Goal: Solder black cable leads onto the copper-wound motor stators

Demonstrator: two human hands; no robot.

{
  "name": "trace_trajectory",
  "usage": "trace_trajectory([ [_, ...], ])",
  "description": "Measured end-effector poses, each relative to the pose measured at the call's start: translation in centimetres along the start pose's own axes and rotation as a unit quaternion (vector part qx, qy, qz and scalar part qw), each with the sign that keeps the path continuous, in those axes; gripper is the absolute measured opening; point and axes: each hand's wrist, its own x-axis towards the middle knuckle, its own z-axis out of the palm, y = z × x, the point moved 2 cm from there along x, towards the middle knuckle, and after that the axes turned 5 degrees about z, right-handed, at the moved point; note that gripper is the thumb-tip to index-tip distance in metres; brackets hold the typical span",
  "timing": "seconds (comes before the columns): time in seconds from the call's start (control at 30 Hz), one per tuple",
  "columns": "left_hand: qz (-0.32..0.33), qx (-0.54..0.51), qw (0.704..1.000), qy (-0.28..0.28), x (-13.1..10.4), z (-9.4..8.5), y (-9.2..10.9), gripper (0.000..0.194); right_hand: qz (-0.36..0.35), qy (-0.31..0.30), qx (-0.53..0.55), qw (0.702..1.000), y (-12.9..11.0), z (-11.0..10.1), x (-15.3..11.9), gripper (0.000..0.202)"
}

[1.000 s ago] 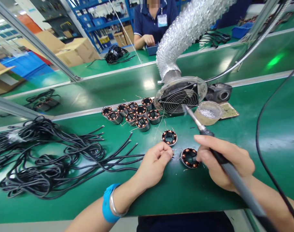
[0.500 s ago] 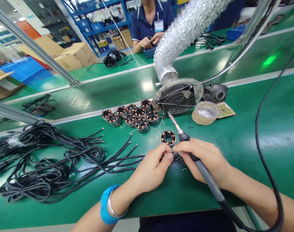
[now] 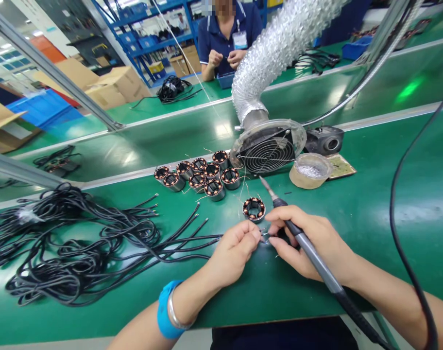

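Observation:
My left hand (image 3: 239,248) is closed in a pinch on the end of a black cable (image 3: 212,237), whose thin stripped wires (image 3: 264,234) poke out past the fingertips. In my right hand (image 3: 309,243) lies a soldering iron (image 3: 301,238), its tip pointing up and away toward the fan. The thumb and index finger of that hand are parted close to the wire ends. Just beyond my fingertips stands a single stator with copper windings (image 3: 254,209), thin wires rising from it. Another dark piece is partly hidden behind my right fingers.
Several wound stators (image 3: 212,187) stand grouped at the back. A fume extractor fan (image 3: 268,150) hangs from a silver duct (image 3: 254,73). Right of it are a round tub (image 3: 311,170) and a sponge tray (image 3: 340,166). Tangled black cables (image 3: 79,243) cover the left. A co-worker (image 3: 229,43) sits opposite.
My right thumb and index finger have parted and drawn slightly back from the left fingertips, showing the wire ends. The soldering iron's tip has shifted slightly right and nearer. The co-worker's hands have moved apart.

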Motion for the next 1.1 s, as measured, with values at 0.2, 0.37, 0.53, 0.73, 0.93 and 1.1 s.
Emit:
trace_trajectory([
  [0.2,-0.006,-0.036,0.999,0.025,0.2,0.7,-0.5,0.044,0.021,0.038,0.012,0.999,0.8,0.7,0.0,0.027],
  [0.37,-0.007,-0.045,0.999,0.026,0.2,1.0,-0.5,0.043,0.014,0.006,0.022,1.000,0.6,0.2,0.1,0.029],
  [0.53,-0.018,-0.042,0.998,0.031,0.1,0.8,-0.3,0.042,0.009,0.015,0.022,1.000,0.2,-0.7,0.2,0.023],
  [0.73,-0.027,-0.049,0.998,0.034,0.0,0.8,-0.5,0.041,-0.007,0.054,0.008,0.998,-0.3,-3.3,-0.3,0.030],
  [0.93,-0.026,-0.060,0.997,0.036,-0.2,0.8,-0.7,0.040,-0.010,0.077,0.088,0.993,-0.1,-4.4,-0.9,0.018],
  [1.1,-0.020,-0.065,0.997,0.032,-0.3,0.8,-0.7,0.039,0.011,0.054,0.110,0.992,0.1,-4.1,-1.2,0.016],
])
